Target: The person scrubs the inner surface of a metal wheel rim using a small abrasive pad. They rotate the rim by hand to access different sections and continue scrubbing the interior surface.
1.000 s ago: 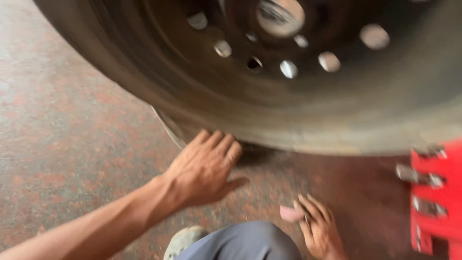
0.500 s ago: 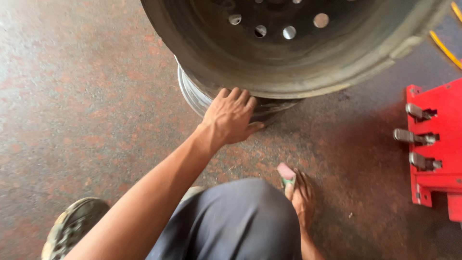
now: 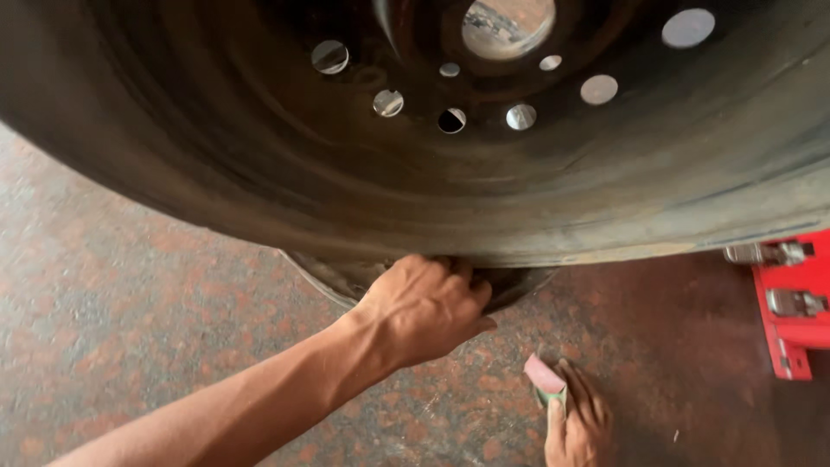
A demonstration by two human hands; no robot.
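A large dark metal wheel rim (image 3: 484, 164) with several round holes fills the top of the view, tilted over a second rim edge (image 3: 333, 277) that rests on the floor. My left hand (image 3: 428, 307) reaches under the big rim's lower lip, with its fingers curled out of sight against the metal there. My right hand (image 3: 577, 424) rests on the floor at the bottom, holding a small pink and green block (image 3: 545, 379) between its fingers.
The floor is speckled reddish-brown stone (image 3: 156, 329). A red metal fixture (image 3: 800, 320) with silver clamps stands at the right edge, close to the rim.
The view has closed in on the rim. My left hand has gone from lying flat on the lower rim to reaching under the big rim's lip. My right hand stays on the floor.
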